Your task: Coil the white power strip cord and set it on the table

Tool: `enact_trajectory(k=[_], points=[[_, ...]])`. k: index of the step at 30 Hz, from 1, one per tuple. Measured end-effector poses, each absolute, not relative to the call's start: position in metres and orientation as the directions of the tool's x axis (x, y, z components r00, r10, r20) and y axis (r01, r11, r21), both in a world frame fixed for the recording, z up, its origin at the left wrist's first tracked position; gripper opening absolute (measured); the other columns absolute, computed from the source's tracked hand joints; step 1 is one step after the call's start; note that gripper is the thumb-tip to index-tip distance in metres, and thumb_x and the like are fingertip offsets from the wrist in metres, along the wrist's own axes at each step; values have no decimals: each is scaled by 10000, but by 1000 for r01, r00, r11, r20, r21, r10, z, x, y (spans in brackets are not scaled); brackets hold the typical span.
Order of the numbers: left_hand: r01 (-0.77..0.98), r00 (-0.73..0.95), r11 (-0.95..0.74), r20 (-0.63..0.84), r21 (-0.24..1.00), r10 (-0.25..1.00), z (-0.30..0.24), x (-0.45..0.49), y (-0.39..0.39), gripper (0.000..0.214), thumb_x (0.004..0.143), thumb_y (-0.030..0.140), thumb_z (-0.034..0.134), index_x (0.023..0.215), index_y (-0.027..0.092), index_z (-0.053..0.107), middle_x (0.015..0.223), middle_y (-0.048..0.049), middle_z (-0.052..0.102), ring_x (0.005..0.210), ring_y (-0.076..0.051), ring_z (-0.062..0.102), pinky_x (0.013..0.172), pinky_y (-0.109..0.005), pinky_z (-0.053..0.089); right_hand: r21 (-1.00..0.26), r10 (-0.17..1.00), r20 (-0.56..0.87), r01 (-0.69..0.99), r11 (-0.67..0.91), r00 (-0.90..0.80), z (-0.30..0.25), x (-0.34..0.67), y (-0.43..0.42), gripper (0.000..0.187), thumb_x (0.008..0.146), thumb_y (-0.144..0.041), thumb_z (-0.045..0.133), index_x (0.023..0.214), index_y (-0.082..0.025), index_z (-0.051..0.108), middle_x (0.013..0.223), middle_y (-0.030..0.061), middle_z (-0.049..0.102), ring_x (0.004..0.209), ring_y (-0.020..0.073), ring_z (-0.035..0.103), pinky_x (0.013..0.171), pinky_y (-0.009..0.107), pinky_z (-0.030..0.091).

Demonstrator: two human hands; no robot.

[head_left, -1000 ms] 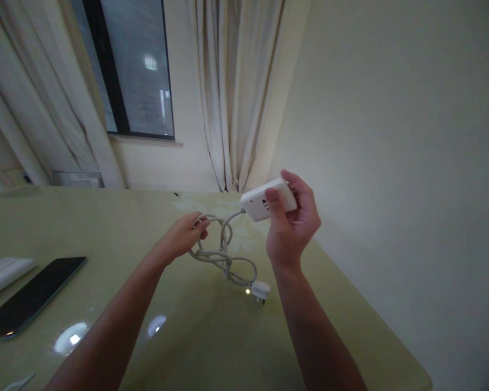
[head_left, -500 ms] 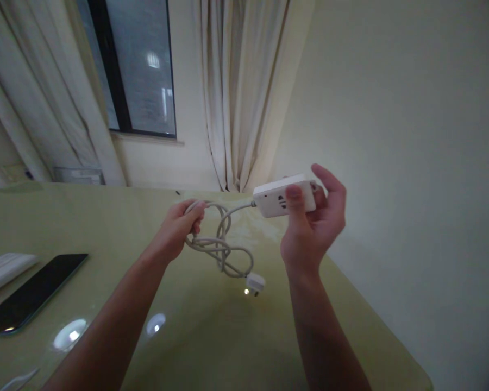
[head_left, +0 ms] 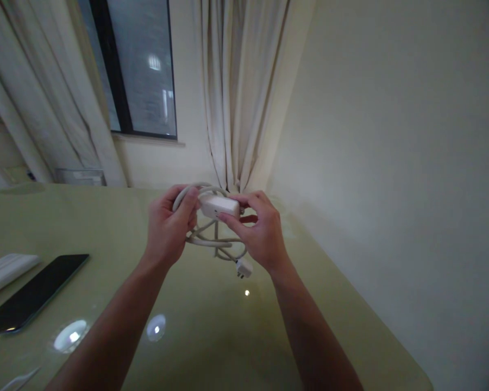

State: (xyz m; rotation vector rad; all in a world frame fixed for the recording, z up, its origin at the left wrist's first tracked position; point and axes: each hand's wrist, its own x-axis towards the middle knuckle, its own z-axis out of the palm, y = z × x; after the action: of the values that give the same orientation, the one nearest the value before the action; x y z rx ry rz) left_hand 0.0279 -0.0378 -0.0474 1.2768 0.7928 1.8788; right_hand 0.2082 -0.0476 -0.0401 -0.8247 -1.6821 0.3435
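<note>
Above the table, my right hand (head_left: 263, 225) pinches the right end of a small white power strip (head_left: 219, 207) between thumb and fingers. My left hand (head_left: 169, 222) is closed around the coiled grey-white cord (head_left: 206, 240), its thumb near the left end of the strip. One loop of cord arches over the top of the strip, and other loops hang below. The white plug (head_left: 243, 267) dangles at the lower right of the loops with its prongs pointing down. The hands partly cover both ends of the strip.
A dark tablet or phone (head_left: 35, 293) lies on the glossy greenish table (head_left: 212, 336) at the left, beside a long white object (head_left: 8, 271). A white cable end (head_left: 20, 379) shows at the lower left corner. The wall (head_left: 391, 163) borders the table's right edge.
My right hand has brought the power strip left and slightly down, up against the coiled cord in my left hand. The plug has shifted a little up and left.
</note>
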Motion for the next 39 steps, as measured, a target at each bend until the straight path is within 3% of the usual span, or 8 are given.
enact_trajectory(k=[6, 13, 17, 20, 25, 29, 34, 39], points=[[398, -162, -666, 763, 631, 626, -58, 46, -48, 186, 978, 343, 686, 992, 198, 802, 779, -6, 709, 650, -125, 598, 619, -256, 467, -614, 689, 724, 410, 674, -48, -60, 199, -31, 561, 869, -405, 798, 1362, -253, 577, 900, -3, 658, 789, 166, 655, 731, 314, 618], [378, 139, -792, 816, 480, 561, -62, 57, -53, 197, 1005, 306, 651, 1110, 197, 775, 1004, -52, 741, 897, -173, 669, 809, -293, 523, -550, 637, 770, 492, 675, -14, -76, 202, -17, 375, 870, -429, 774, 1181, -229, 710, 1189, 94, 515, 935, 203, 646, 833, 380, 622], [386, 95, -799, 842, 460, 531, -64, 41, -39, 313, 1083, 336, 469, 1100, 201, 750, 1182, -99, 698, 1164, -227, 638, 1045, -397, 477, -604, 679, 734, 455, 654, -2, -70, 213, -14, 284, 864, -435, 796, 1049, -226, 742, 1164, 74, 522, 792, 136, 626, 766, 328, 625], [543, 151, -709, 778, 450, 610, -71, 28, -25, 425, 981, 432, 666, 1350, 220, 639, 1374, -124, 663, 1326, -301, 569, 1160, -512, 381, -630, 687, 724, 353, 692, -55, -64, 218, -14, 268, 855, -439, 810, 1000, -220, 756, 1140, 59, 527, 743, 104, 625, 711, 285, 622], [447, 214, -611, 585, 654, 783, -82, 21, -12, 505, 837, 525, 801, 1185, 213, 611, 1124, -83, 712, 1006, -257, 683, 895, -398, 539, -700, 717, 697, 234, 675, 18, -64, 220, -10, 285, 927, -497, 727, 889, -217, 760, 1006, 48, 614, 797, 142, 655, 612, 241, 564], [391, 61, -491, 510, 779, 858, -85, 14, -6, 547, 752, 540, 855, 1088, 224, 561, 920, -17, 652, 744, -189, 630, 632, -276, 480, -766, 751, 641, 189, 615, 158, -67, 228, 0, 426, 970, -598, 634, 872, -195, 730, 858, 32, 673, 669, 131, 633, 608, 255, 514], [474, -269, -284, 444, 834, 854, -88, -13, 6, 533, 817, 647, 737, 1088, 201, 624, 884, -55, 676, 728, -201, 603, 612, -294, 462, -778, 691, 621, 189, 599, 370, -64, 246, 5, 538, 956, -702, 579, 843, -189, 695, 641, -22, 580, 572, 123, 532, 547, 244, 405], [241, -390, -60, 154, 969, 908, -116, -30, 27, 569, 794, 509, 776, 1201, 189, 541, 1089, -106, 687, 791, -184, 639, 631, -294, 528, -772, 618, 531, 32, 634, 580, -62, 252, 8, 558, 944, -740, 554, 793, -205, 600, 618, -58, 498, 523, 106, 475, 510, 240, 380]])
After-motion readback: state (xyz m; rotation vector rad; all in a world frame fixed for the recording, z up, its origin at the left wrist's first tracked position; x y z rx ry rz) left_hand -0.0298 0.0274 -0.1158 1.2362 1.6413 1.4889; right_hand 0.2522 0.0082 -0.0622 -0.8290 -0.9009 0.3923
